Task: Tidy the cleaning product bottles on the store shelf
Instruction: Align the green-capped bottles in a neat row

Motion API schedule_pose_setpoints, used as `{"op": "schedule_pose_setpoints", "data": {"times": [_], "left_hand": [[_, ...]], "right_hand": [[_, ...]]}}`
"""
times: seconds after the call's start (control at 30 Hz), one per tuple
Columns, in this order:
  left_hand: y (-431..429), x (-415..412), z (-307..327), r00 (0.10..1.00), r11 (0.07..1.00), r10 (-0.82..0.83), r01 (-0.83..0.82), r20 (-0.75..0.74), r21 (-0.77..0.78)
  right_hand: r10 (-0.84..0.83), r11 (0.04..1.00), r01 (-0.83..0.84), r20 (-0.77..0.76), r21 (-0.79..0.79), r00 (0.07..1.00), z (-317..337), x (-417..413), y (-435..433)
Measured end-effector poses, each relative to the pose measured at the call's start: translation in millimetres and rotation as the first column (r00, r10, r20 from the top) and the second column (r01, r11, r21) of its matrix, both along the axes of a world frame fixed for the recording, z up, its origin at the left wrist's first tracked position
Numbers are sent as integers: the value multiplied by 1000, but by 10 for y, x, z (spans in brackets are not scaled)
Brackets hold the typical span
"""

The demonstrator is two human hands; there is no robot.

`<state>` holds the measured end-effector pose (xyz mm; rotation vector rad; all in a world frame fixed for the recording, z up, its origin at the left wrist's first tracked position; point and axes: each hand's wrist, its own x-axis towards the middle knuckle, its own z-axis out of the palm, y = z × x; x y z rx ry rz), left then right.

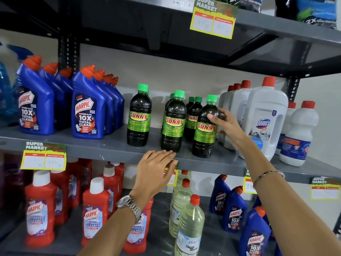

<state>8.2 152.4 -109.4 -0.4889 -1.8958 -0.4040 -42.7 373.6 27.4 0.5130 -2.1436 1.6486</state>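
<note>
The left hand point(156, 167) lies flat on the front edge of the grey shelf point(110, 150), fingers point(166, 154) spread and holding nothing. Just right of them stands a dark Sunny bottle point(204, 126), which the right hand point(227, 126) clasps between thumb and fingers.

On the middle shelf point(114, 148) we wrap our right hand point(227, 124) around the rightmost Sunny bottle point(204, 130), thumb on its front and fingers behind. Our left hand point(156, 170) rests flat on the shelf's front edge, covering a price tag point(170, 179). Blue Harpic bottles point(86, 108) stand to the left, white Domex jugs point(263, 119) to the right.
</note>
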Motion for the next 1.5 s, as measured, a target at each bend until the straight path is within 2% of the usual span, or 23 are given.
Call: {"op": "schedule_pose_setpoints", "data": {"times": [0.1, 0.17, 0.2, 0.27, 0.33, 0.4, 0.47, 0.53, 0.6, 0.77, 0.87, 0.97, 1.5], "left_hand": [[-10, 72, 130, 996, 981, -78, 70, 36, 183], [-30, 67, 272, 993, 935, -85, 53, 77, 352], [-40, 33, 342, 986, 918, -92, 29, 142, 396], [-65, -74, 466, 909, 930, -122, -36, 399, 365], [-75, -202, 581, 766, 968, -94, -78, 636, 238], [-98, -331, 667, 703, 975, -115, -55, 702, 215], [-135, -452, 736, 657, 955, -222, -4, 720, 298], [-180, -533, 767, 572, 919, -349, 55, 742, 390], [-201, -601, 776, 534, 895, -414, 92, 737, 436], [-141, -777, 771, 526, 875, -437, 58, 730, 481], [-102, -842, 743, 551, 865, -440, 46, 709, 500], [-94, -846, 704, 575, 857, -451, 64, 682, 512], [-125, -799, 696, 567, 838, -486, 86, 665, 539]], "right_hand": [[-9, 998, 6, 43, 66, 999, -171, 4, 2], [-12, 985, -7, 110, 174, 994, -322, 13, 15], [6, 975, -34, 129, 219, 992, -389, 10, 13], [13, 959, -51, 136, 280, 991, -507, -31, -9], [-52, 952, 13, 118, 307, 992, -582, -90, -26], [-85, 949, 50, 101, 313, 991, -604, -113, -40], [-92, 949, 51, 120, 310, 989, -604, -130, -19], [-78, 952, 32, 143, 303, 987, -602, -154, 17], [-50, 958, 5, 149, 287, 988, -593, -203, 39], [-32, 964, -15, 171, 265, 985, -542, -311, 67], [-27, 967, -26, 201, 253, 979, -546, -383, 89], [-55, 967, 6, 185, 256, 981, -577, -415, 89], [2, 970, -33, 132, 240, 991, -592, -394, 81]]}}
